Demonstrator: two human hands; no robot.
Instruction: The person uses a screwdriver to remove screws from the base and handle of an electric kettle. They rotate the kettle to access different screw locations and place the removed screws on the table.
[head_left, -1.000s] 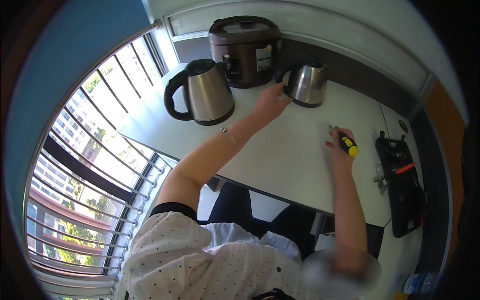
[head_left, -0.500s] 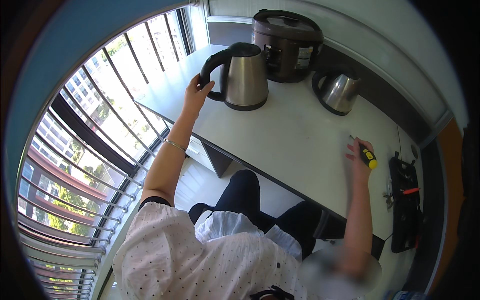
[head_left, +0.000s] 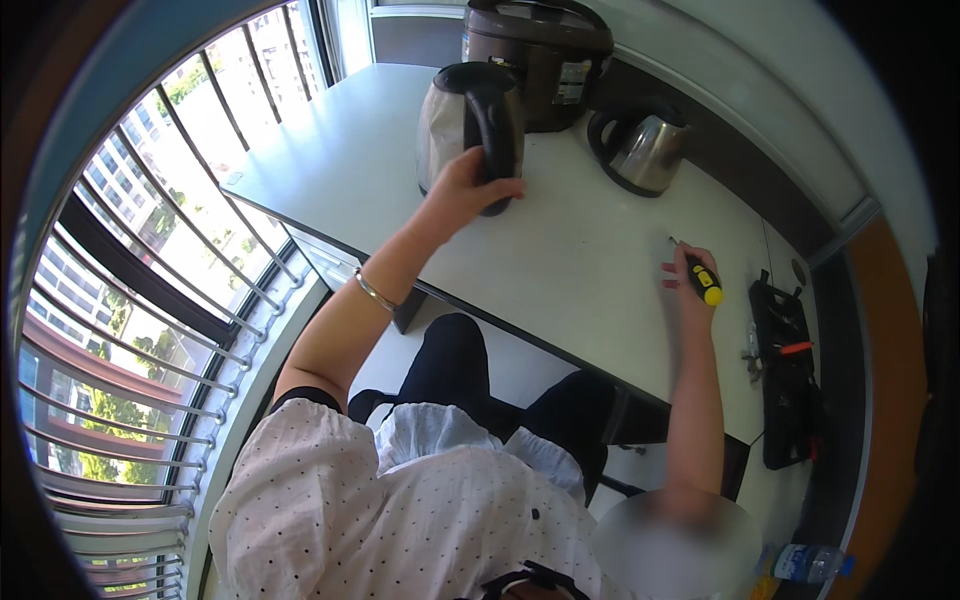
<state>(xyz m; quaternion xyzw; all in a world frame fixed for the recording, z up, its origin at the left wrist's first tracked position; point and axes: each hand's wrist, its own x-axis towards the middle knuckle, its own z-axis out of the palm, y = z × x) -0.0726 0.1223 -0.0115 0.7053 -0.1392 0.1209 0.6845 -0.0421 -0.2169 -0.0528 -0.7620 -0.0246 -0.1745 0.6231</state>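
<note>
A large electric kettle (head_left: 440, 130) with a brushed steel body and black lid stands upright on the white table (head_left: 570, 280). Its black handle faces toward me and slightly right. My left hand (head_left: 462, 195) is closed around the lower part of that handle, thumb out to the right, the other fingers partly hidden. On the right, my right hand (head_left: 690, 272) rests close to the tabletop, gripping a black-and-yellow screwdriver (head_left: 706, 284). The screwdriver's thin metal tip points away from me, to the far left.
A brown rice cooker (head_left: 535, 62) stands behind the large kettle. To its right is a smaller steel kettle (head_left: 648, 155). An open black tool case (head_left: 785, 340) with a red-handled tool lies at the right end. A barred window (head_left: 130, 250) is at left, a plastic bottle (head_left: 808, 563) lower right.
The large kettle has been turned by my left hand, so its handle has swung from the left side round to the front. My right hand keeps the screwdriver. The whole view has shifted slightly.
</note>
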